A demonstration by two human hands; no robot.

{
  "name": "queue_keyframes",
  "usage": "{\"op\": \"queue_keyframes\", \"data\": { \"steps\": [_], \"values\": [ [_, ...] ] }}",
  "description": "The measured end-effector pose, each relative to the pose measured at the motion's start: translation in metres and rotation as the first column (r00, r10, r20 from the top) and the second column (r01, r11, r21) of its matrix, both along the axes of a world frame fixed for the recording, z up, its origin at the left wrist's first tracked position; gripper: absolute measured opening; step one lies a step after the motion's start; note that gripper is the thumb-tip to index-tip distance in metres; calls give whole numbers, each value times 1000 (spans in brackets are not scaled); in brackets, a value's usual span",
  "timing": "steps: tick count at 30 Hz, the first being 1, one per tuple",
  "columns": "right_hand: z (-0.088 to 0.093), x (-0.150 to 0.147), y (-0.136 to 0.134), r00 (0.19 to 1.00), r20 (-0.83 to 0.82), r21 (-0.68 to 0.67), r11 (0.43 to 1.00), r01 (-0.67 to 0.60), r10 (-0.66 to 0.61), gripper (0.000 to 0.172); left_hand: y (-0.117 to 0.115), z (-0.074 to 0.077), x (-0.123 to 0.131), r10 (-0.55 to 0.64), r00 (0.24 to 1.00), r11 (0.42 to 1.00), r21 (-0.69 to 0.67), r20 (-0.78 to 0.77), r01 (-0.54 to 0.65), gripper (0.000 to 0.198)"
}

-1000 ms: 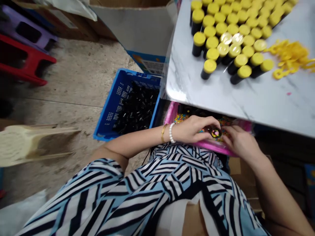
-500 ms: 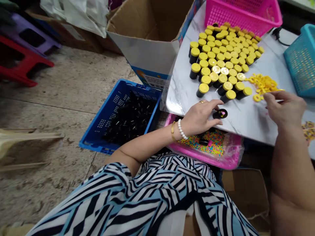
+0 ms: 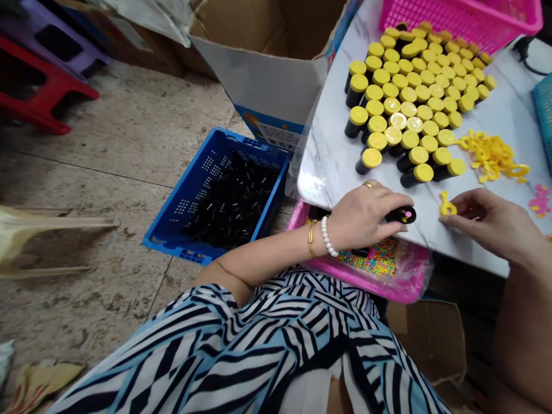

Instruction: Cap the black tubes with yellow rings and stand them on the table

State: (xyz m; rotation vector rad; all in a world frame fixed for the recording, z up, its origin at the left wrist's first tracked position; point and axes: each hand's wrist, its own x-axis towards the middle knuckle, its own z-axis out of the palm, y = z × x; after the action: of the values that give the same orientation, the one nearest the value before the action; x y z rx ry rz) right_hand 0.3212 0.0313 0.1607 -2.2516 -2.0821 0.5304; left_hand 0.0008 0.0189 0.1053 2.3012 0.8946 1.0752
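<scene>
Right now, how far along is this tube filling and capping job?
Done: dozens of yellow-capped tubes stand on the table. In hand: the left hand holds an open black tube, colour showing at its mouth; the right hand pinches a yellow cap beside it, not yet on. Left: a blue crate of uncapped tubes, a pile of loose caps, and candy beads in the pink tray.

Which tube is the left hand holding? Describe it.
At the near edge of the marble table, below the block of yellow-capped tubes, the left hand grips a black tube lying sideways. Unlike its neighbours it is uncapped, its open end showing coloured beads.
</scene>
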Motion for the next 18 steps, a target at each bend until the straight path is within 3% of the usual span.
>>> {"op": "queue_keyframes", "data": {
  "steps": [3,7,11,15,18],
  "values": [
    [7,-10,-1,993,86,36,996,-80,77,66,-1,0,2,63,994,998,-34,85,-60,33],
    [10,-35,-5,969,228,171,976,-134,94,45,-2,2,3,99,988,994,-63,116,-92,28],
    [12,-40,-6,958,275,83,990,-112,86,41,0,3,4,35,999,999,-23,-8,-35,41],
    [16,-30,-5,968,231,-17,995,-100,101,48,2,7,5,31,998,997,-63,-59,-35,16],
    [13,-30,-9,977,188,27,994,-109,102,45,2,10,8,63,998,994,-84,-14,-63,40]
  ]
}}
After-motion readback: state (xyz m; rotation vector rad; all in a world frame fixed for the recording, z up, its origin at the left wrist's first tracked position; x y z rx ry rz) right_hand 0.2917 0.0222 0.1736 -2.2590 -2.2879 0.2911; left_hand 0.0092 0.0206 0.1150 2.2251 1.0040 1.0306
